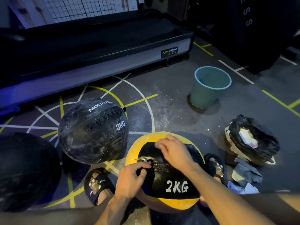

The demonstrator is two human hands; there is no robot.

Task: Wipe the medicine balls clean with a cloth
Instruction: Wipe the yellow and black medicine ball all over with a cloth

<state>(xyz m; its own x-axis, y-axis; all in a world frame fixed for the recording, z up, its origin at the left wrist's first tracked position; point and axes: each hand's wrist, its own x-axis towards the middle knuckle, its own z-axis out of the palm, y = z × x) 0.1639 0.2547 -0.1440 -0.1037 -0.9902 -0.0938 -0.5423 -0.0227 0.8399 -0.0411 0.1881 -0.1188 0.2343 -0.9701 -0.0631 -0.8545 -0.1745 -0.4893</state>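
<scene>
Head view looked down on a yellow-and-black 2KG ball (177,190) resting on the marked floor (170,108) between two sandalled feet. The left hand (129,181) sat on the ball's left upper side, its fingers curled round a dark cloth (146,172) pressed against the black panel. The right hand (174,151) lay on the top of the ball; its fingers were bent, and whether they pinched anything could not be told. A black 3KG ball (93,130) stood just left of and beyond the 2KG ball, apart from it. A second dark ball (27,171) lay farther left again. A pale blue bucket (209,88) stood well beyond the 2KG ball to the right, and a black bag (253,140) with crumpled rags (245,174) sat near its right side. A treadmill (97,51) ran across behind everything.
</scene>
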